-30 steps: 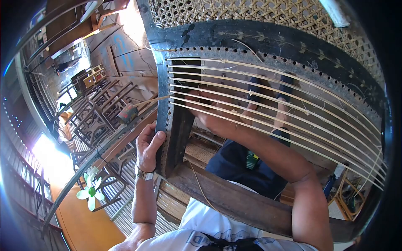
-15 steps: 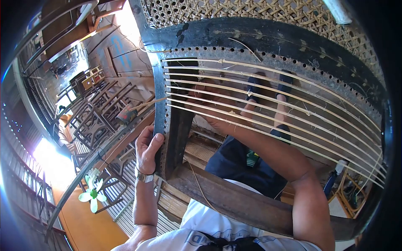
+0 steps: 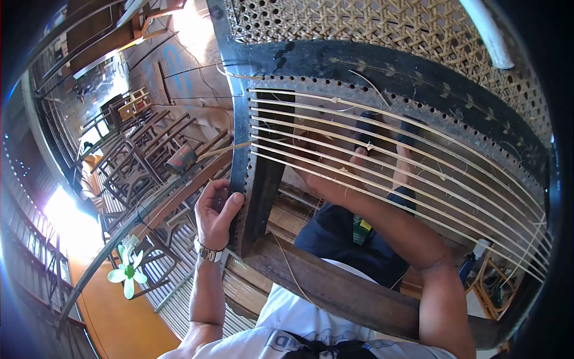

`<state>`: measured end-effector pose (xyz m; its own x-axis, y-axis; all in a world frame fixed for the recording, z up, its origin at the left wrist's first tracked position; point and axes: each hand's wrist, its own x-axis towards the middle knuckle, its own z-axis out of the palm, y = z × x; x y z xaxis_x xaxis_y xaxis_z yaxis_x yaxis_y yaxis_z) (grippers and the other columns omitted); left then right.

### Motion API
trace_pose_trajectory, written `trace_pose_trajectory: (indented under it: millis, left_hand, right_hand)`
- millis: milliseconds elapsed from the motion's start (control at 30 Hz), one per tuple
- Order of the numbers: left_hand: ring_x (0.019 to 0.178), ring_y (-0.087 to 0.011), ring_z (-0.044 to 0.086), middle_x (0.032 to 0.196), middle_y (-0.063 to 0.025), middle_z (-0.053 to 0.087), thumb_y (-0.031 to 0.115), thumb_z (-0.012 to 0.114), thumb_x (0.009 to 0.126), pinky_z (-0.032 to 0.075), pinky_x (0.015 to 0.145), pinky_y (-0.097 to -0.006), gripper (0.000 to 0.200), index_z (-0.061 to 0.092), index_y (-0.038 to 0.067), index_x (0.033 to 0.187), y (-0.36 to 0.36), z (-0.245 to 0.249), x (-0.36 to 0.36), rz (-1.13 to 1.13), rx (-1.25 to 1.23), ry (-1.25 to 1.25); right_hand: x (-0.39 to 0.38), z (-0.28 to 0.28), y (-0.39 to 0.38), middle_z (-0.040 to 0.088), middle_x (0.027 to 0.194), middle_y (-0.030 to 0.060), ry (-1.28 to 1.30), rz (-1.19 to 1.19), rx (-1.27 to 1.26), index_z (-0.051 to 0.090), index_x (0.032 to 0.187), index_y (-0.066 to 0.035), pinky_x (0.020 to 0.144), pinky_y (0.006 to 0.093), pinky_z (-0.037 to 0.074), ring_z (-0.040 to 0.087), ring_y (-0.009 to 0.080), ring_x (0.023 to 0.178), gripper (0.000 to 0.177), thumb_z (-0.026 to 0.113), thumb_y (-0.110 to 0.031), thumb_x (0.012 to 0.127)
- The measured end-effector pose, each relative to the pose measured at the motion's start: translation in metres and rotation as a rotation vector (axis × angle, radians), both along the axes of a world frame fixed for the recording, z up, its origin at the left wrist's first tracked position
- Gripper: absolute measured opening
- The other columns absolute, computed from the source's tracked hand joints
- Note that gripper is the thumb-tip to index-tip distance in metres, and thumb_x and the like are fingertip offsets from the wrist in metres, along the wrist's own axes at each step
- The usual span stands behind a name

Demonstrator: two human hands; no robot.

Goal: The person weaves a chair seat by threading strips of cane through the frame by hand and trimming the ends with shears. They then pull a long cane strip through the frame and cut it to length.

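A dark wooden seat frame (image 3: 335, 287) with rows of small holes is tilted up before me. Several pale cane strands (image 3: 382, 146) run across its opening, fixed at the left rail (image 3: 238, 119) and reaching toward the right. My left hand (image 3: 216, 218) grips the outer edge of that left rail, its thumb on the front face and its fingers curled at the side. My right arm reaches under the frame and behind the strands. In the shadow there, my right hand (image 3: 308, 149) is near the left rail, its fingers mostly hidden. A loose cane strand (image 3: 290, 269) hangs over the front rail.
Woven cane mesh (image 3: 359, 24) fills the panel at the top. Many bare wooden chair frames (image 3: 143, 149) are stacked at the left. Nearby are a rusty can (image 3: 181, 160), a white-green flower (image 3: 127, 274) and an orange surface (image 3: 113, 311).
The frame and strands have shifted slightly right and down in view. My left thumb has moved a little further onto the rail. My right arm stays behind the strands.
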<state>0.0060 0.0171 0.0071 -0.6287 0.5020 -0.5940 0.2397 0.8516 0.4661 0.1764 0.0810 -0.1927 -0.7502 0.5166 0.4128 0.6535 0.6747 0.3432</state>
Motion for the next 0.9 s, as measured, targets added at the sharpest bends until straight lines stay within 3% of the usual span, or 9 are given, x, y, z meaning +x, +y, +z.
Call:
trace_pose_trajectory:
  millis: [33,167,267,300,333,433,500,700,900]
  left_hand:
    - [0.077,-0.0037,0.056,0.086,0.0029,0.064,0.028,0.076,0.086,0.043,0.074,-0.019,0.037,0.063,0.001,0.107,-0.003,0.002,0.0,-0.057,-0.009,0.079]
    - [0.07,-0.0002,0.05,0.081,0.0057,0.062,0.023,0.079,0.084,0.037,0.063,-0.0158,0.03,0.065,0.003,0.101,0.001,0.001,-0.008,0.036,0.092,0.071]
    - [0.065,0.0012,0.047,0.076,0.0074,0.06,0.019,0.079,0.085,0.035,0.058,-0.0155,0.024,0.067,0.004,0.1,-0.001,0.004,-0.029,0.064,0.091,0.124]
    - [0.064,0.0014,0.047,0.074,0.0079,0.06,0.016,0.079,0.086,0.035,0.058,-0.0155,0.023,0.067,0.004,0.101,0.004,0.003,-0.032,0.01,0.115,0.191]
    - [0.062,0.0022,0.044,0.07,0.0098,0.056,0.011,0.079,0.085,0.033,0.055,-0.0153,0.021,0.068,0.004,0.102,0.007,0.005,-0.032,-0.062,0.159,0.208]
    - [0.059,0.0026,0.042,0.068,0.0107,0.052,0.009,0.082,0.082,0.03,0.052,-0.0149,0.026,0.068,0.005,0.104,0.027,0.007,-0.015,-0.115,0.142,0.202]
    - [0.058,0.0023,0.039,0.066,0.0108,0.049,0.008,0.084,0.079,0.027,0.05,-0.0156,0.03,0.07,0.004,0.106,0.037,-0.001,-0.006,-0.116,0.137,0.176]
    - [0.056,-0.0003,0.036,0.063,0.0087,0.044,0.012,0.085,0.078,0.029,0.049,-0.0183,0.031,0.072,0.002,0.104,0.055,-0.019,0.01,-0.336,0.157,0.228]
    - [0.057,-0.0072,0.054,0.068,-0.0058,0.064,0.008,0.075,0.085,0.044,0.053,-0.0239,0.011,0.071,0.001,0.093,0.063,-0.03,0.018,-0.465,0.364,0.367]
  right_hand:
    - [0.013,0.005,0.015,0.054,0.139,0.0132,-0.513,0.179,0.461,0.042,0.149,-0.018,0.062,0.053,0.06,0.066,0.0346,0.095,0.056,0.032,-0.044,0.1]
    - [0.003,0.003,0.01,0.05,0.142,0.0134,-0.606,0.109,0.433,0.036,0.151,-0.014,0.092,0.0396,0.056,0.056,0.0282,0.12,0.056,0.026,-0.045,0.105]
    - [-0.011,-0.015,-0.001,0.052,0.138,0.0152,-1.026,0.232,1.378,0.045,0.14,-0.004,0.112,0.0338,0.039,0.051,0.0272,0.126,0.05,0.031,-0.039,0.107]
    - [-0.009,-0.015,0.0,0.053,0.135,0.0162,-0.872,0.162,0.941,0.047,0.136,-0.002,0.111,0.0355,0.04,0.052,0.0271,0.124,0.048,0.031,-0.036,0.107]
    - [-0.01,-0.017,0.0,0.053,0.135,0.0162,-0.876,0.163,0.948,0.047,0.136,-0.002,0.111,0.0355,0.04,0.052,0.0271,0.124,0.048,0.031,-0.036,0.107]
    - [-0.015,0.001,0.012,0.056,0.128,0.0206,0.561,0.316,-1.369,0.05,0.133,-0.002,0.101,0.0411,0.046,0.056,0.0342,0.115,0.038,0.038,-0.025,0.105]
    - [-0.014,0.026,0.032,0.061,0.113,0.0192,0.805,0.289,-1.718,0.057,0.123,-0.004,0.089,0.0448,0.048,0.06,0.0358,0.1,0.032,0.045,-0.026,0.103]
    - [-0.006,0.034,0.03,0.065,0.104,0.019,1.012,0.176,-1.773,0.066,0.112,-0.006,0.081,0.0438,0.05,0.063,0.0371,0.093,0.025,0.055,-0.024,0.099]
    - [-0.014,0.048,0.021,0.067,0.098,0.0179,1.218,0.091,-1.649,0.066,0.115,-0.006,0.08,0.0424,0.05,0.064,0.038,0.089,0.022,0.061,-0.015,0.095]
